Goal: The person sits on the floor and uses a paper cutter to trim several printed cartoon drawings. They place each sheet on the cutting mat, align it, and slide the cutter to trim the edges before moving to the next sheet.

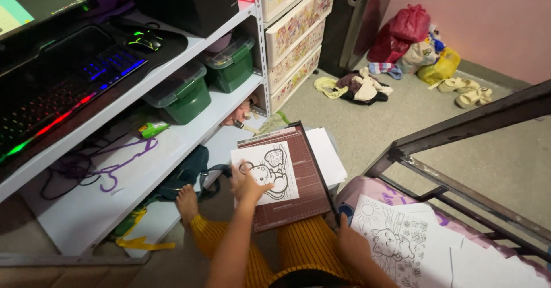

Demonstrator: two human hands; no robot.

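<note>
Filling the left half of the frame, a white shelf unit [189, 127] is holding a backlit keyboard [63, 90] and a mouse [146, 40] at upper left, w/ two green lidded bins [186, 93] sitting on the shelf below, toward centre. Upper centre, a stack of patterned drawers [295, 32] is standing next to the shelves. Further back, upper right, clothes [356, 86] and bags [404, 32] are lying on the floor [436, 127] by the wall. A dark metal bed frame [459, 130] is running diagonally across the right side.

Centre frame, a dark red cutting board [307, 199] is resting on the person's lap, over yellow striped trousers [301, 248]. A cartoon colouring sheet [270, 170] is lying on the board, and the left hand [248, 186] is pressing down on its lower left part, fingers spread flat, not pinching. More white paper [327, 156] is sticking out from under the board at its right edge.

Lower right, a second colouring sheet [399, 236] w/ a bear and flowers is lying on the bed. The right hand [347, 239] is touching its left edge; can't tell its finger shape, mostly hidden from this angle.
</note>
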